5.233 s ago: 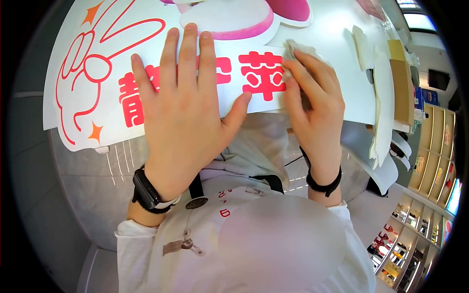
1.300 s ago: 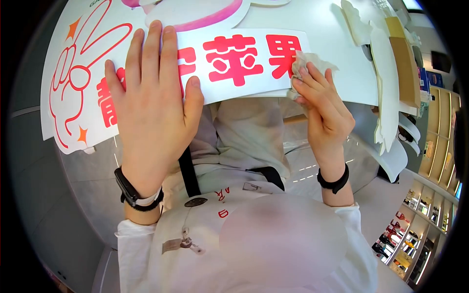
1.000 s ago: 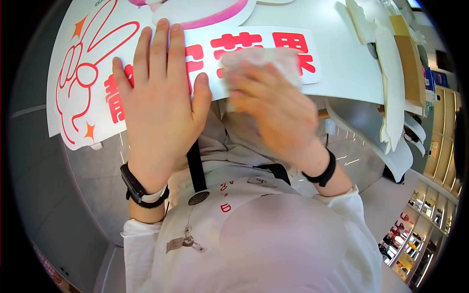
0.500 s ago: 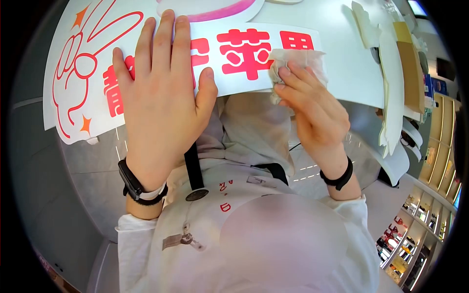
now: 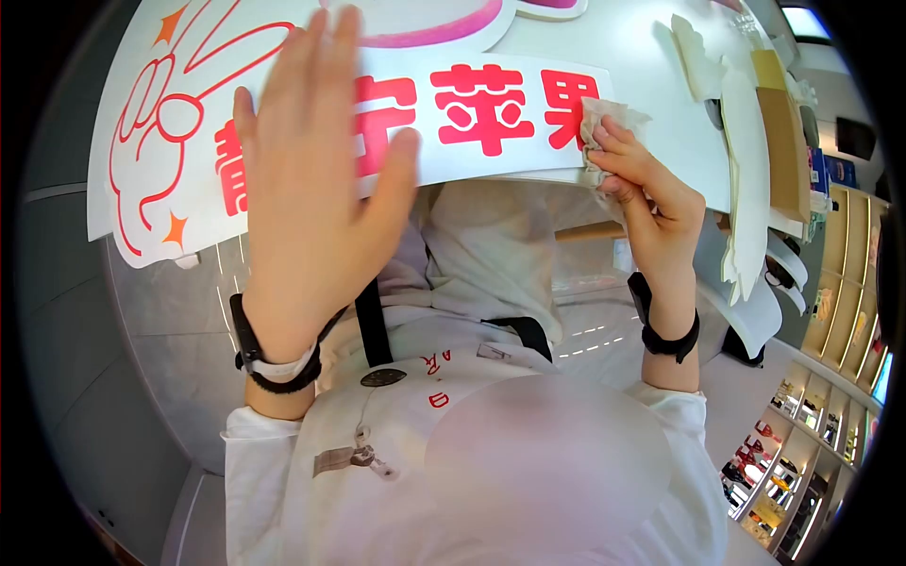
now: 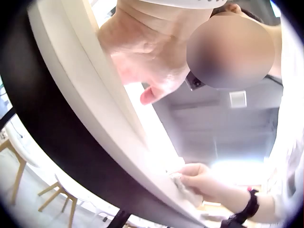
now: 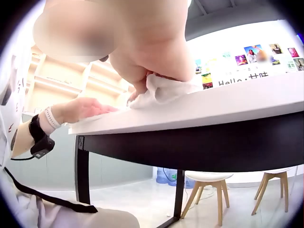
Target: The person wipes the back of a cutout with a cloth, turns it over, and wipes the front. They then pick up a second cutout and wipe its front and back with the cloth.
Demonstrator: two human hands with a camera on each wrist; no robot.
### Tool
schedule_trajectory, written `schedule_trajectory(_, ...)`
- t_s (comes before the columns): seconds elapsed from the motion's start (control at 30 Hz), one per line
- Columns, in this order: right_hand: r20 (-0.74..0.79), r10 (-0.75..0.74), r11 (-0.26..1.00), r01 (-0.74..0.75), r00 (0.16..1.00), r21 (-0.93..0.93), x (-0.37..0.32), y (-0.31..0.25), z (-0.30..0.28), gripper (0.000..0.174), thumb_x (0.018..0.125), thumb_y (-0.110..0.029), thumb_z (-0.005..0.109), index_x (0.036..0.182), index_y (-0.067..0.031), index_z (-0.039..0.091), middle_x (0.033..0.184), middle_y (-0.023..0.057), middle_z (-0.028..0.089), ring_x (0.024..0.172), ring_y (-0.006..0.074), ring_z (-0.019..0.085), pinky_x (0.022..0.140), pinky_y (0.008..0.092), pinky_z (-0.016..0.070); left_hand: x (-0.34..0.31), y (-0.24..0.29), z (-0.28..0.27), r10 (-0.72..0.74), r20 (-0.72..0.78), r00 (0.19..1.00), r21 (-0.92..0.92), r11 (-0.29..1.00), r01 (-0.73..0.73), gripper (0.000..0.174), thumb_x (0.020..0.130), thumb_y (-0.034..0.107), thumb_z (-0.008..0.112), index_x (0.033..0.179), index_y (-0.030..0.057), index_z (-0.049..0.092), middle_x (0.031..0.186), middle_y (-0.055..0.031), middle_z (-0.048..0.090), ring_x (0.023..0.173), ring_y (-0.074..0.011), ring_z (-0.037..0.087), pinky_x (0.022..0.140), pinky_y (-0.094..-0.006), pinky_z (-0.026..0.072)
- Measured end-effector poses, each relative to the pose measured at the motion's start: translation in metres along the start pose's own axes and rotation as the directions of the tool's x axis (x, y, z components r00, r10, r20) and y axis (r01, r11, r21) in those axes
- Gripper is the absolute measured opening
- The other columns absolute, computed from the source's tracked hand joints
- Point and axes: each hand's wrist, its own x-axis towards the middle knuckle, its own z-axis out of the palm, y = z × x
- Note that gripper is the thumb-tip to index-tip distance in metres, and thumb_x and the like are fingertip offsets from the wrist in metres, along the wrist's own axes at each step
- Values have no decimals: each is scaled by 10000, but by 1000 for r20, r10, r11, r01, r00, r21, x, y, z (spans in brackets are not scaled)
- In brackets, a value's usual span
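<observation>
A white cutout board (image 5: 396, 160) with red characters and a red-outlined hand drawing lies along the table's near edge in the head view. The left hand (image 5: 316, 189), slightly blurred, is over its middle with fingers straight and thumb spread; whether it touches cannot be told. At the board's right end the right hand (image 5: 651, 193) pinches a crumpled pale cloth or tissue (image 5: 604, 123) beside the last red character. In the right wrist view that white cloth (image 7: 164, 89) is bunched under the right hand (image 7: 156, 52) on the tabletop.
Another board with pink shapes (image 5: 429, 28) lies beyond the lettered one. Torn pale paper strips (image 5: 746, 179) and an open cardboard box (image 5: 783, 141) are at the table's right side. Chairs (image 7: 209, 178) stand under and past the table (image 7: 228, 107); shelves (image 5: 812, 443) line the right.
Over the last second the right hand has swept with the cloth from the middle characters to the board's right end. The left hand has shifted slightly up and is now blurred.
</observation>
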Motion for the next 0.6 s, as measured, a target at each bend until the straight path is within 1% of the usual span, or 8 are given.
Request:
schedule_trajectory(0.03, 13, -13, 999, 13, 1000, -29, 2, -2, -3, 275, 799, 138, 526, 990, 11, 678, 1058, 130, 685, 1066, 267, 637, 898, 327, 515, -2, -10, -5, -62, -84, 995, -384, 923, 25, 537, 910, 140, 462, 1427, 42, 354, 1467, -119, 375, 1359, -253, 338, 1111, -417, 228)
schedule_trajectory(0.07, 26, -27, 998, 28, 999, -57, 6, -4, -6, 271, 807, 131, 529, 994, 6, 680, 1058, 132, 686, 1067, 264, 638, 888, 320, 516, -3, -8, -15, -205, -137, 969, -482, 868, 115, 511, 917, 134, 456, 1413, 37, 377, 1460, -122, 386, 1350, -248, 353, 1108, -393, 240)
schedule_trajectory(0.13, -36, 36, 998, -37, 999, -50, 12, -12, -7, 269, 830, 108, 530, 1026, -6, 676, 1073, 135, 681, 1062, 254, 641, 885, 319, 511, -9, -27, -31, -104, -303, 947, -156, 986, 59, 449, 942, 162, 450, 1366, 17, 439, 1426, -128, 435, 1329, -271, 389, 1106, -391, 242)
schedule_trajectory(0.3, -178, 287, 956, -292, 941, -2, 31, -25, 18, 305, 896, 11, 525, 1183, -39, 616, 1157, 159, 642, 1061, 275, 637, 971, 374, 452, -31, -51, -38, -203, -62, 977, 447, 870, 209, 460, 943, 278, 466, 1348, 60, 467, 1402, -139, 447, 1318, -349, 374, 1063, -559, 263)
schedule_trajectory(0.33, -139, 73, 966, -105, 988, -236, 30, -10, 35, 343, 945, -87, 519, 1284, -36, 547, 1270, 174, 578, 1239, 257, 517, 987, 353, 402, -32, -52, -35, -190, -64, 980, 486, 851, 197, 460, 946, 285, 459, 1349, 64, 467, 1403, -132, 447, 1316, -350, 376, 1061, -567, 263)
schedule_trajectory(0.43, -124, -78, 878, 9, 989, -479, 27, -28, 63, 422, 915, -114, 551, 1329, -51, 501, 1372, 186, 484, 1326, 291, 413, 1083, 435, 291, -29, -52, -31, -188, -70, 980, 541, 818, 195, 462, 949, 296, 444, 1353, 74, 462, 1404, -114, 448, 1315, -343, 375, 1056, -588, 264)
schedule_trajectory(0.5, 13, -115, 920, 112, 993, -375, 26, -51, 84, 512, 857, -158, 593, 1340, -37, 475, 1394, 178, 457, 1342, 327, 376, 1124, 486, 198, -31, -52, -31, -189, -56, 980, 561, 806, 187, 467, 948, 296, 445, 1360, 78, 455, 1408, -111, 444, 1319, -339, 371, 1056, -590, 261)
schedule_trajectory(0.6, 88, -292, 953, 297, 952, -55, 39, -96, 128, 549, 772, -220, 662, 1251, 5, 516, 1340, 167, 490, 1308, 301, 401, 1096, 459, 270, -30, -53, -30, -198, -47, 979, 546, 816, 191, 470, 952, 294, 435, 1372, 83, 439, 1425, -106, 426, 1326, -341, 360, 1057, -593, 255)
